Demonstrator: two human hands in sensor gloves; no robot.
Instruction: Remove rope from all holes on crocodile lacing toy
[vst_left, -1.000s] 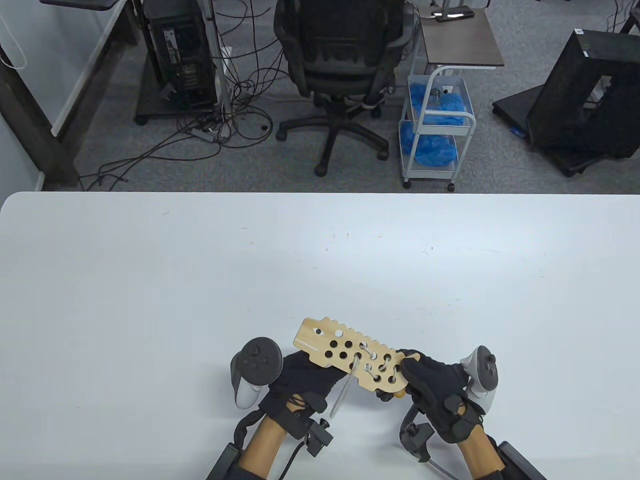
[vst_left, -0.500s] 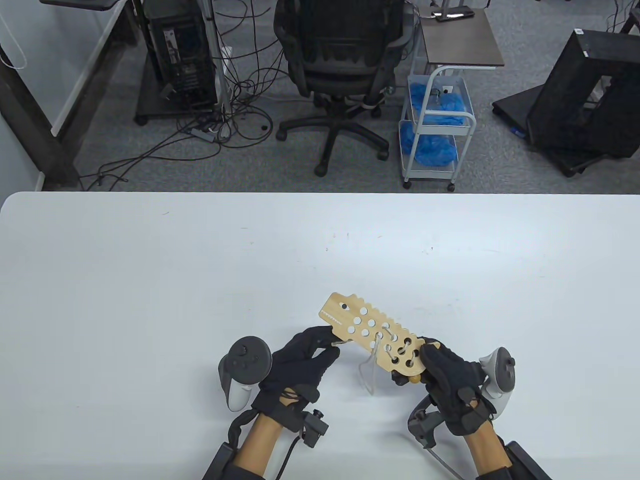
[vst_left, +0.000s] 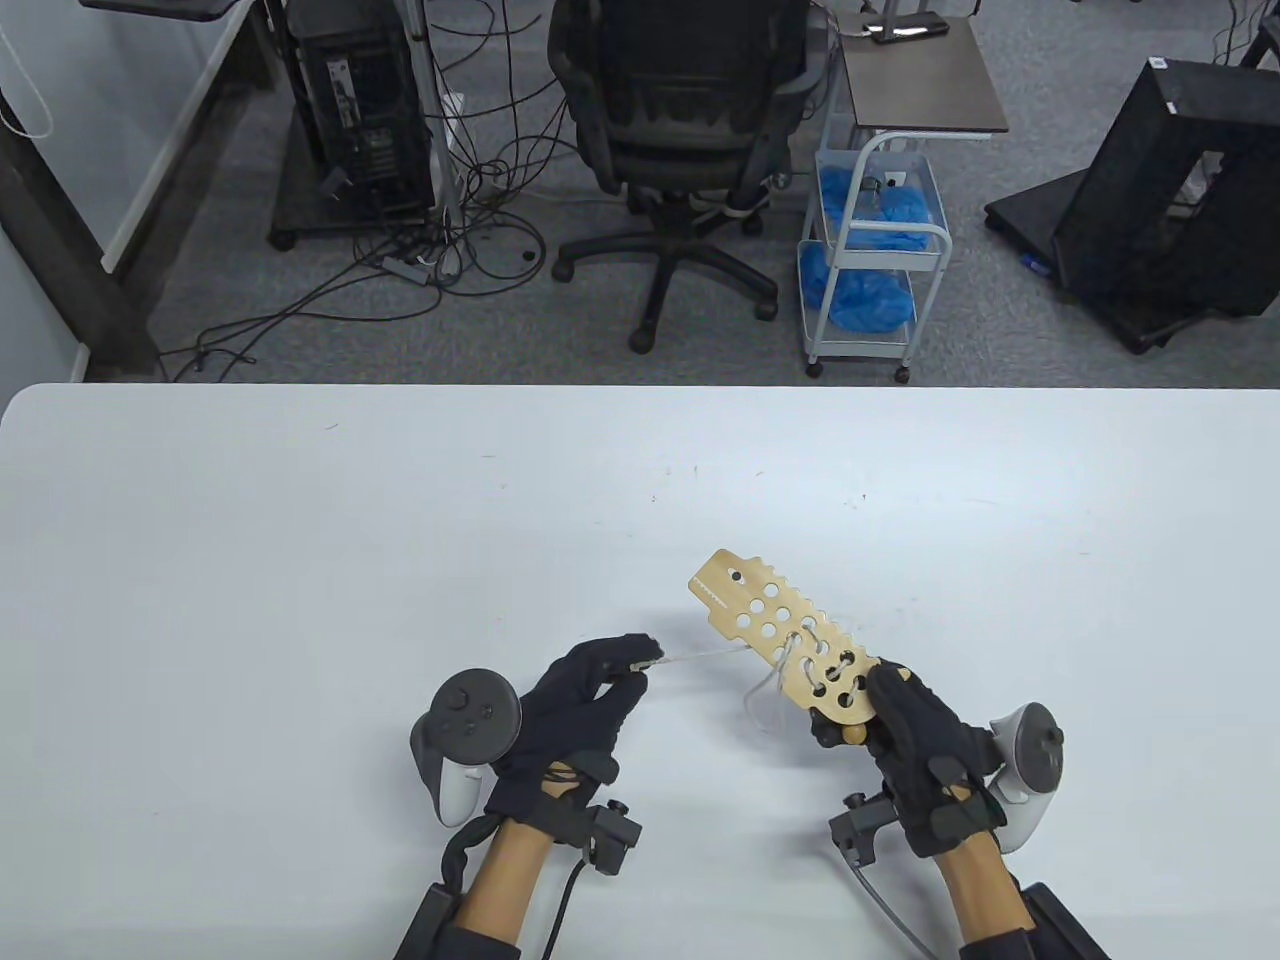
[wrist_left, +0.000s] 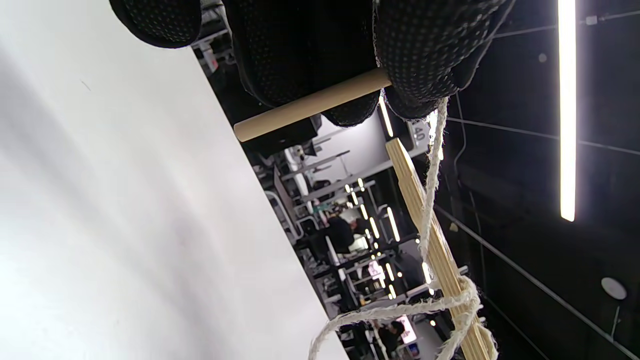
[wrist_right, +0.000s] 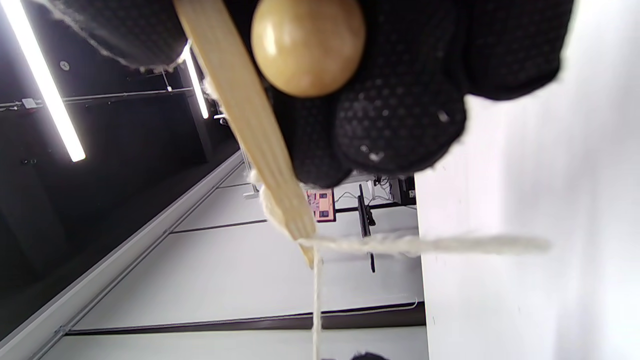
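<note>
Rope (vst_left: 700, 656) runs taut from the crocodile lacing toy (vst_left: 790, 640) toward the left hand (vst_left: 575, 715), and a slack loop of it hangs below the toy's middle holes. Near the toy's tail end the cord is laced through several holes; the holes toward the head are bare. The toy — a flat wooden board — is held off the white table (vst_left: 300, 560) in its near right part, head pointing up and away, tail in the right hand (vst_left: 915, 745). That hand's fingers are curled round the tail end, thumb on top; the right wrist view shows a wooden ball (wrist_right: 307, 45) pressed against the gloved fingers beside the board's edge. The left hand's thumb and fingertips pinch a wooden dowel (wrist_left: 310, 105) tied to the rope's end. Beyond the table stand an office chair (vst_left: 680, 130) and a small cart (vst_left: 870, 250).
</note>
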